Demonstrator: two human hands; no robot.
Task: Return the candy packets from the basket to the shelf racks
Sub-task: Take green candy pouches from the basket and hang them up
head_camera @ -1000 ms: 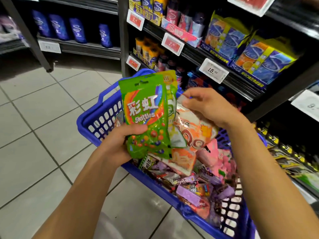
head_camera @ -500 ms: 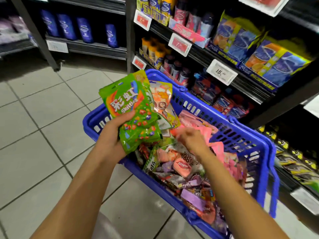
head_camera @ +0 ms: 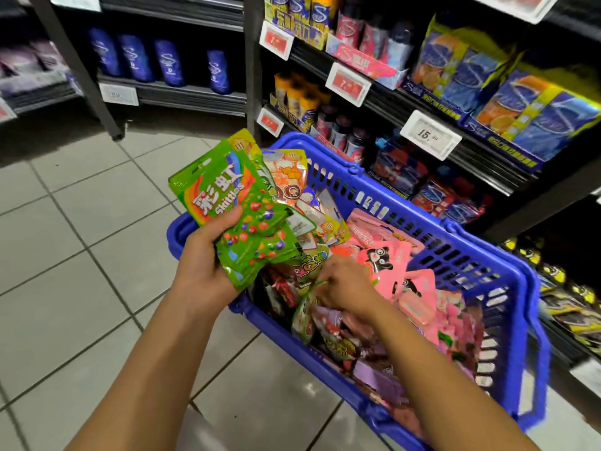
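A blue plastic basket (head_camera: 455,255) full of candy packets stands in front of me. My left hand (head_camera: 203,265) grips a stack of packets at the basket's left rim, with a green Skittles packet (head_camera: 237,209) on top and orange and yellow packets fanned behind it. Down inside the basket, my right hand (head_camera: 344,284) pinches the top edge of a green-trimmed packet (head_camera: 304,314). Pink packets (head_camera: 387,258) lie just right of that hand.
Dark shelf racks (head_camera: 455,151) with blue-and-orange candy bags, small bottles and price tags rise behind and right of the basket. Another rack (head_camera: 169,92) with blue bottles stands at the back left. Grey floor tiles (head_camera: 65,255) spread to the left.
My right hand let go of the orange packet into the left hand's stack, dropped into the basket and took hold of a green-trimmed packet. The left hand's stack tilted leftwards.
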